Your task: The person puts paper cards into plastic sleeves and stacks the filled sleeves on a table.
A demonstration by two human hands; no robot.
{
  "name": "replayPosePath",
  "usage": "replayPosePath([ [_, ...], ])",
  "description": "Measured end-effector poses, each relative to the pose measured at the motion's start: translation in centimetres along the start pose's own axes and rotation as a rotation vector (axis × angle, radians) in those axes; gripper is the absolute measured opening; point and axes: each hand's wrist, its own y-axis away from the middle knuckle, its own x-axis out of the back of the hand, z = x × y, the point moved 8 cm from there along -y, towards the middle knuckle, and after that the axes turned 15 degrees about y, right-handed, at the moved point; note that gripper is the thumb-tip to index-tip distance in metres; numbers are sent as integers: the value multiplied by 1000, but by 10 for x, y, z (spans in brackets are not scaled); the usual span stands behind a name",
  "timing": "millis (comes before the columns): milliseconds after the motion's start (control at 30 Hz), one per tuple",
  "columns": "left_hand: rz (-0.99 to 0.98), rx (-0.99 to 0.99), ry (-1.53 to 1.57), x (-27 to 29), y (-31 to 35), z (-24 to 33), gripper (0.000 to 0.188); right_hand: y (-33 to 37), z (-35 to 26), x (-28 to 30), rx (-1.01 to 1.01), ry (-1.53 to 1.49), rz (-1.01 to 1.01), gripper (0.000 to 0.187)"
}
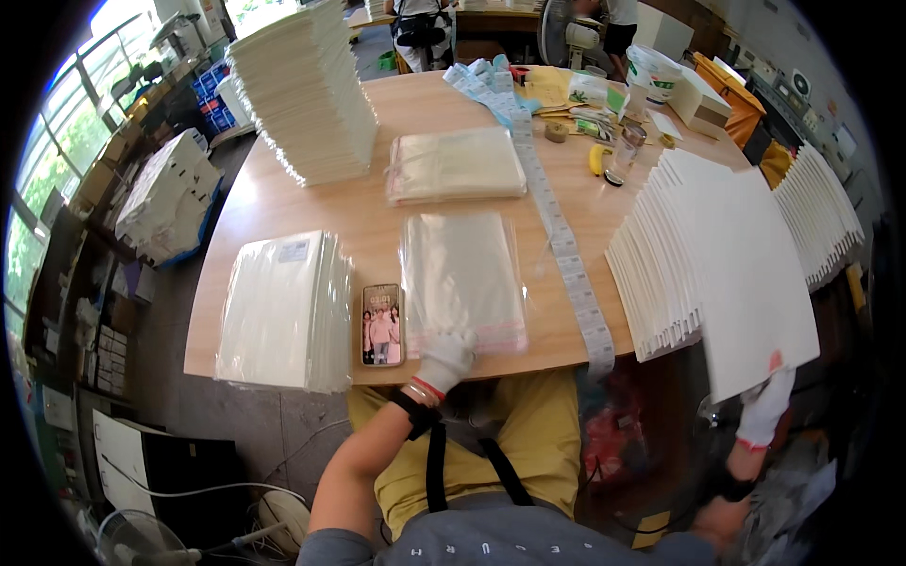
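My left hand (448,358), in a white glove with a red cuff, is at the near edge of a stack of clear plastic bags (462,269). Its fingers are bent together on the bags' pinkish flap strip. Off the table's right front edge, my right hand (766,406), gloved alike, grips the near corner of a large white sheet (750,274). That sheet is tilted and partly covers a leaning stack of white sheets (656,255). A phone (382,325) with a lit screen lies left of the bags. Beside it is a pile of bagged white sheets (274,307).
A tall white stack (307,99) stands far left on the table (377,226). More clear bags (458,165) lie mid-table. A label strip (562,241) runs down to the front edge. A banana (596,158), a glass jar (625,156) and a bucket (651,75) are far right.
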Motion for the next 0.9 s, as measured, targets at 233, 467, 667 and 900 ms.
replayPosePath([
  [233, -70, 317, 118, -4, 2, -32, 7, 126, 99, -141, -195, -11, -764, 28],
  [467, 339, 29, -29, 69, 20, 3, 12, 189, 115, -182, -777, -218, -631, 17],
  [667, -113, 889, 1109, 0, 48, -57, 8, 211, 130, -190, -853, -308, -583, 13],
  [900, 87, 537, 1090, -10, 46, 15, 28, 229, 117, -191, -934, -290, -521, 14],
])
